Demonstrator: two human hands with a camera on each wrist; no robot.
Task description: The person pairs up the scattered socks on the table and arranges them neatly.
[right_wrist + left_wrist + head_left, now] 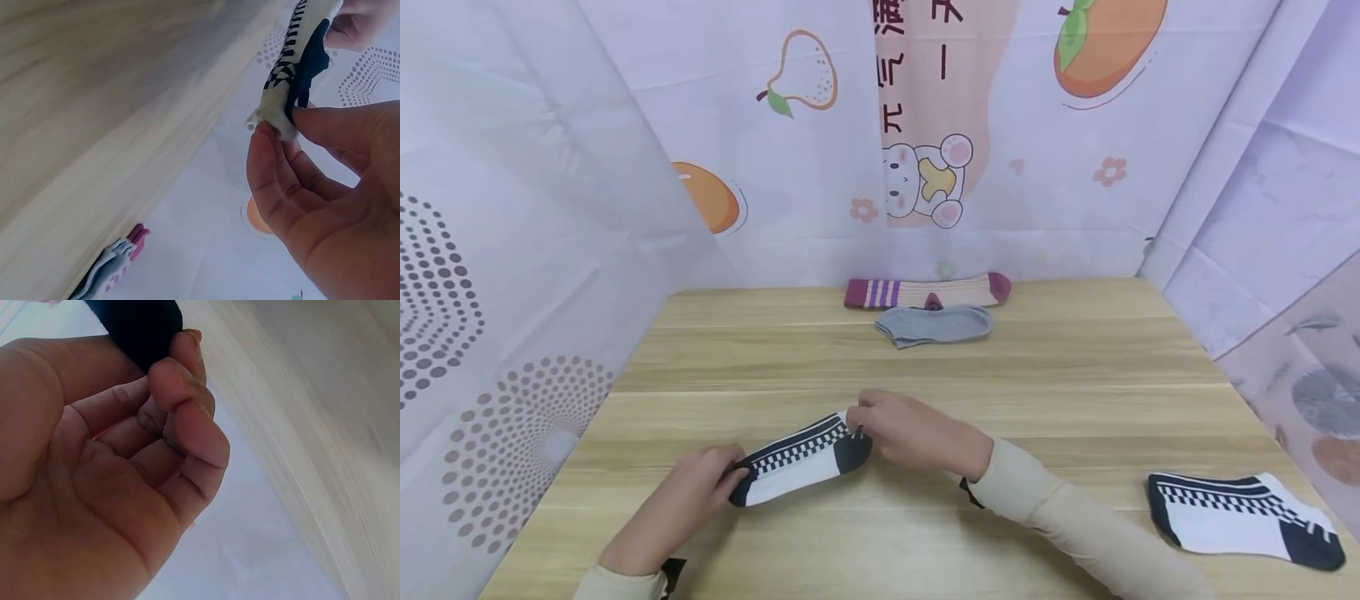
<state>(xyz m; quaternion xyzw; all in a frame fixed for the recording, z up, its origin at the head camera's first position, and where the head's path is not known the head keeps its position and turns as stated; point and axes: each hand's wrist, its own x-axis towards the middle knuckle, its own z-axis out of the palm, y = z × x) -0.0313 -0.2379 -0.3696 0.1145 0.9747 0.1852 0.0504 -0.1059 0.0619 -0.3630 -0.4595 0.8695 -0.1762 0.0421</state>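
A white sock [801,462] with black ends and a black checkered band is stretched between my two hands, over the middle-left of the table. My left hand [696,492] pinches its black toe end; in the left wrist view that dark fabric [140,328] sits between thumb and fingertips. At the other end my right hand [910,429] pinches the white edge near the black heel patch, which the right wrist view shows between thumb and fingers [265,156]. A matching checkered sock [1232,517] lies flat at the table's right edge.
At the back of the wooden table [737,350] lies a cream sock [951,292] with maroon ends and purple stripes. Just in front of it is a grey ankle sock [936,325]. Printed cloth [760,192] hangs behind and along both sides.
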